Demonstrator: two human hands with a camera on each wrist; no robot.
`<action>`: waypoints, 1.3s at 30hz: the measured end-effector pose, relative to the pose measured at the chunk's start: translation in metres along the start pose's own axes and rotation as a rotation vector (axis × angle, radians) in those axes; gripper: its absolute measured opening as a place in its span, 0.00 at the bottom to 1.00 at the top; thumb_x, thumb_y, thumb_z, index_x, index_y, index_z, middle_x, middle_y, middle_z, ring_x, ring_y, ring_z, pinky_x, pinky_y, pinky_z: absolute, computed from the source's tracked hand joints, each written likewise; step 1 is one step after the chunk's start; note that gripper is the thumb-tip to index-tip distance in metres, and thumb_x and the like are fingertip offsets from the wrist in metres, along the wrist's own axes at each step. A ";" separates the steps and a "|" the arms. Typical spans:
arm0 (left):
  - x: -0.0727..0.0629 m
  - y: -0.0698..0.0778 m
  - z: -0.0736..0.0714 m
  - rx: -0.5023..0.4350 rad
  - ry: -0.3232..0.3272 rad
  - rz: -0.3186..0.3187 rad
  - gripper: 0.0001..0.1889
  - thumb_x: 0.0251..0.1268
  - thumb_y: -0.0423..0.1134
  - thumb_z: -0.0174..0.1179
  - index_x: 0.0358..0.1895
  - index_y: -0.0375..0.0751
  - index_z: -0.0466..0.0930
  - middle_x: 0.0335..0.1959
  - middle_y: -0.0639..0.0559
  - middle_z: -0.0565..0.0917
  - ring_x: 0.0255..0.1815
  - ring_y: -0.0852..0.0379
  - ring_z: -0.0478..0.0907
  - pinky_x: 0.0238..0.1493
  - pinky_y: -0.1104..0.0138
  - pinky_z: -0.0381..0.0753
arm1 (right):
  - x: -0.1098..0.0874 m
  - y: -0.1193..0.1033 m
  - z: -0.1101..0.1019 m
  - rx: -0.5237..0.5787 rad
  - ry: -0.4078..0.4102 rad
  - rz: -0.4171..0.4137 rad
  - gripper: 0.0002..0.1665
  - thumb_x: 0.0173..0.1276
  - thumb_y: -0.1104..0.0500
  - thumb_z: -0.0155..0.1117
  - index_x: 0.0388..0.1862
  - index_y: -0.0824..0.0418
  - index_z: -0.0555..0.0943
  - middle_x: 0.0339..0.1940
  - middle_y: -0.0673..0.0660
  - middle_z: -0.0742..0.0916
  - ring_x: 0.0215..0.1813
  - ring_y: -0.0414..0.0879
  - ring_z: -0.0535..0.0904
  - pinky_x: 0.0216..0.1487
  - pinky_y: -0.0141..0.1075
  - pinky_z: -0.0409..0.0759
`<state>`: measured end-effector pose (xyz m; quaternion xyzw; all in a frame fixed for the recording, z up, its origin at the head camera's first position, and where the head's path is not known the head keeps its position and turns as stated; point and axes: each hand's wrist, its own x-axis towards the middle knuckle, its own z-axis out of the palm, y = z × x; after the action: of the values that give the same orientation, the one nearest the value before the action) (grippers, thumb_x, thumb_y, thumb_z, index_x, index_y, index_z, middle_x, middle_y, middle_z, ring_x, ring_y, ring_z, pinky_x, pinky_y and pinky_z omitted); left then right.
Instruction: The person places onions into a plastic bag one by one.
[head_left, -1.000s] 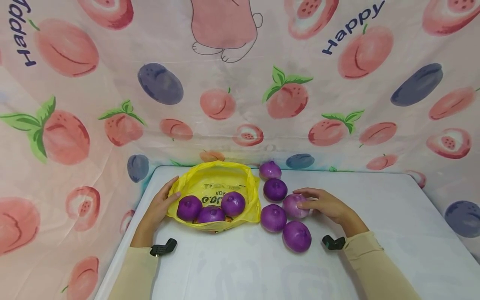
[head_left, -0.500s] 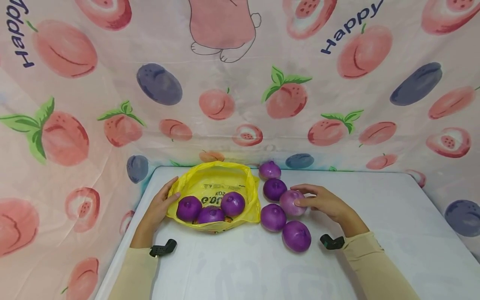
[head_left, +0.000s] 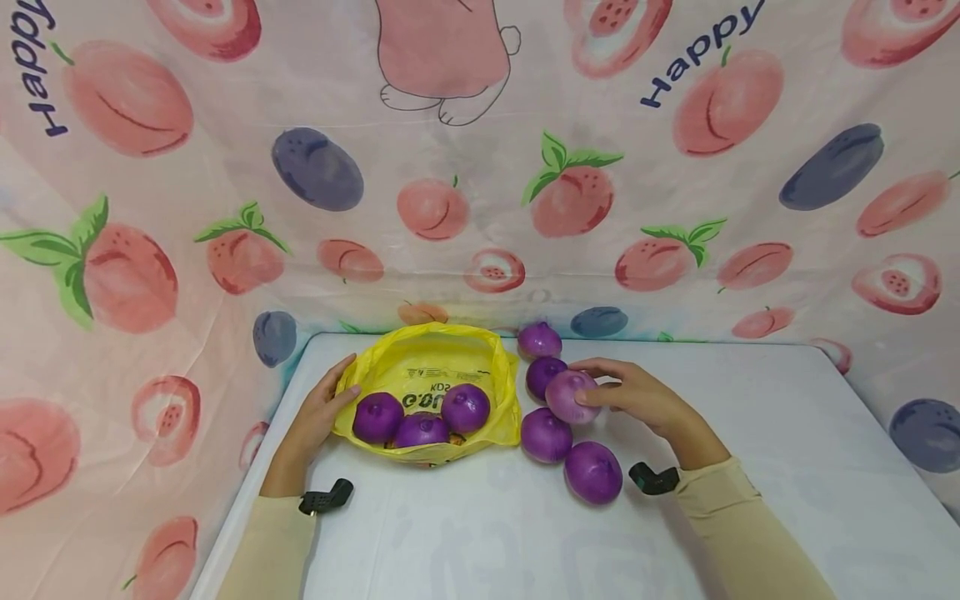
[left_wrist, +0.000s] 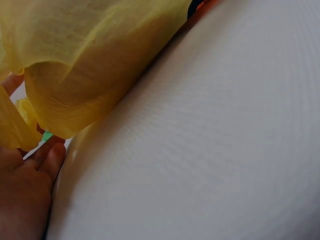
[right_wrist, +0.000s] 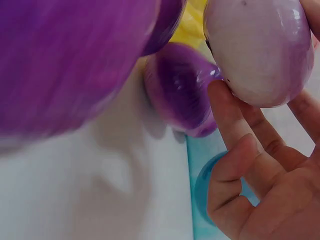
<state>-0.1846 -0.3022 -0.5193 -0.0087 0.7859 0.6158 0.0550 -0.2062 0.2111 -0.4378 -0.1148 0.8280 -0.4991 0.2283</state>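
Note:
My left hand [head_left: 321,404] pinches the left rim of a yellow plastic bag [head_left: 427,342], which lies with its mouth spread wide. In the left wrist view, folds of the yellow bag [left_wrist: 95,65] run between the fingers. Inside the bag sit 3 purple onions, one being a dark onion [head_left: 466,408]. My right hand [head_left: 637,396] grips a pale purple onion [head_left: 572,397] between thumb and fingers. In the right wrist view this pale onion [right_wrist: 260,50] appears raised off the table, with fingertips against its underside. A dark onion [head_left: 545,378] is just behind it.
Right of the bag stand more onions: one at the back [head_left: 540,340], one close to the bag [head_left: 546,435] and one nearest me [head_left: 593,472]. They rest on a white table [head_left: 465,533]. A fruit-patterned cloth [head_left: 487,167] hangs behind.
My right hand has moved left with the pale onion, which now overlaps the dark onion in view. The left hand and bag stay in place.

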 end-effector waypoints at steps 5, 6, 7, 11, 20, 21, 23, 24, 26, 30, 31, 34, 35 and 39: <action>-0.001 0.001 0.000 0.009 0.001 0.005 0.34 0.79 0.44 0.55 0.82 0.57 0.54 0.85 0.50 0.52 0.85 0.45 0.46 0.83 0.46 0.50 | 0.002 -0.011 0.004 -0.017 0.007 -0.036 0.35 0.66 0.44 0.71 0.70 0.48 0.77 0.69 0.60 0.77 0.60 0.56 0.80 0.57 0.52 0.78; -0.002 0.002 0.001 0.009 0.001 0.006 0.33 0.79 0.43 0.55 0.82 0.58 0.54 0.85 0.50 0.52 0.85 0.45 0.46 0.82 0.46 0.50 | 0.003 -0.014 0.005 -0.015 0.010 -0.037 0.34 0.65 0.43 0.71 0.70 0.47 0.77 0.69 0.59 0.78 0.60 0.56 0.80 0.57 0.52 0.78; -0.002 0.002 0.000 0.008 0.000 0.007 0.33 0.79 0.43 0.55 0.82 0.58 0.54 0.85 0.49 0.52 0.85 0.45 0.46 0.82 0.45 0.50 | 0.003 -0.016 0.006 -0.012 0.009 -0.041 0.35 0.65 0.43 0.71 0.70 0.46 0.77 0.69 0.59 0.78 0.60 0.56 0.80 0.58 0.52 0.77; -0.003 0.003 0.000 0.005 -0.002 0.012 0.33 0.79 0.43 0.54 0.83 0.56 0.54 0.85 0.48 0.52 0.85 0.44 0.47 0.82 0.45 0.50 | 0.006 -0.025 0.010 0.006 0.011 -0.059 0.34 0.64 0.43 0.72 0.69 0.44 0.78 0.68 0.56 0.79 0.60 0.56 0.80 0.59 0.53 0.77; -0.002 0.002 0.001 0.006 -0.001 0.004 0.33 0.79 0.44 0.54 0.82 0.59 0.54 0.85 0.51 0.53 0.85 0.47 0.48 0.82 0.47 0.51 | 0.013 -0.041 0.020 0.023 0.019 -0.118 0.35 0.64 0.45 0.73 0.70 0.49 0.78 0.70 0.56 0.78 0.63 0.57 0.78 0.62 0.47 0.80; -0.001 0.002 0.001 0.006 -0.002 0.003 0.33 0.79 0.44 0.54 0.82 0.58 0.54 0.85 0.51 0.53 0.85 0.47 0.48 0.82 0.47 0.52 | 0.014 -0.043 0.021 0.023 0.019 -0.118 0.36 0.64 0.45 0.73 0.70 0.49 0.78 0.70 0.57 0.78 0.63 0.57 0.78 0.62 0.48 0.80; -0.001 0.001 0.001 0.004 0.001 0.002 0.33 0.79 0.44 0.54 0.82 0.58 0.55 0.85 0.51 0.53 0.85 0.46 0.48 0.82 0.46 0.52 | 0.015 -0.047 0.023 0.025 0.019 -0.113 0.36 0.64 0.45 0.73 0.71 0.50 0.77 0.71 0.57 0.77 0.63 0.57 0.79 0.62 0.49 0.80; -0.001 0.001 0.001 0.005 0.001 0.002 0.33 0.79 0.44 0.54 0.82 0.58 0.54 0.85 0.51 0.52 0.85 0.46 0.48 0.82 0.46 0.51 | 0.016 -0.049 0.024 0.028 0.017 -0.112 0.36 0.64 0.45 0.73 0.71 0.49 0.77 0.72 0.58 0.77 0.63 0.57 0.79 0.62 0.49 0.80; -0.001 0.000 0.000 0.008 -0.002 0.005 0.34 0.79 0.44 0.54 0.82 0.57 0.54 0.85 0.50 0.52 0.85 0.45 0.47 0.82 0.45 0.51 | 0.017 -0.054 0.026 0.035 0.013 -0.106 0.36 0.64 0.45 0.74 0.70 0.47 0.78 0.72 0.58 0.76 0.63 0.58 0.79 0.61 0.48 0.81; -0.001 0.002 0.000 0.009 -0.002 0.005 0.34 0.79 0.44 0.55 0.83 0.57 0.54 0.85 0.49 0.51 0.85 0.44 0.46 0.83 0.45 0.49 | 0.020 -0.063 0.031 0.042 0.010 -0.101 0.34 0.63 0.44 0.74 0.69 0.44 0.78 0.72 0.57 0.76 0.65 0.59 0.78 0.64 0.50 0.81; -0.001 0.002 0.000 0.008 -0.002 0.005 0.34 0.79 0.44 0.55 0.83 0.57 0.54 0.85 0.49 0.51 0.85 0.44 0.46 0.83 0.45 0.49 | 0.020 -0.065 0.032 0.044 0.011 -0.102 0.34 0.63 0.44 0.75 0.69 0.43 0.79 0.72 0.56 0.76 0.66 0.60 0.77 0.65 0.52 0.80; -0.001 0.003 0.001 0.004 -0.001 0.007 0.34 0.79 0.43 0.55 0.82 0.57 0.54 0.85 0.50 0.52 0.85 0.45 0.46 0.83 0.45 0.49 | 0.022 -0.071 0.036 0.042 0.012 -0.109 0.34 0.62 0.44 0.75 0.68 0.43 0.79 0.71 0.55 0.77 0.68 0.60 0.77 0.69 0.56 0.76; -0.002 0.003 0.001 0.002 -0.002 0.009 0.34 0.78 0.43 0.55 0.82 0.57 0.54 0.85 0.50 0.52 0.85 0.45 0.46 0.83 0.45 0.49 | 0.023 -0.073 0.037 0.042 0.011 -0.113 0.34 0.62 0.44 0.75 0.68 0.43 0.79 0.71 0.55 0.78 0.68 0.59 0.77 0.70 0.56 0.75; -0.002 0.003 0.000 -0.008 -0.002 0.013 0.34 0.78 0.43 0.55 0.82 0.56 0.55 0.85 0.50 0.52 0.85 0.45 0.46 0.83 0.45 0.48 | 0.026 -0.080 0.041 0.061 0.001 -0.129 0.33 0.62 0.44 0.76 0.67 0.42 0.79 0.69 0.52 0.79 0.66 0.57 0.78 0.70 0.56 0.74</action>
<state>-0.1827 -0.3011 -0.5160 -0.0033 0.7835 0.6193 0.0518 -0.2118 0.1300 -0.3908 -0.1606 0.8034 -0.5379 0.1985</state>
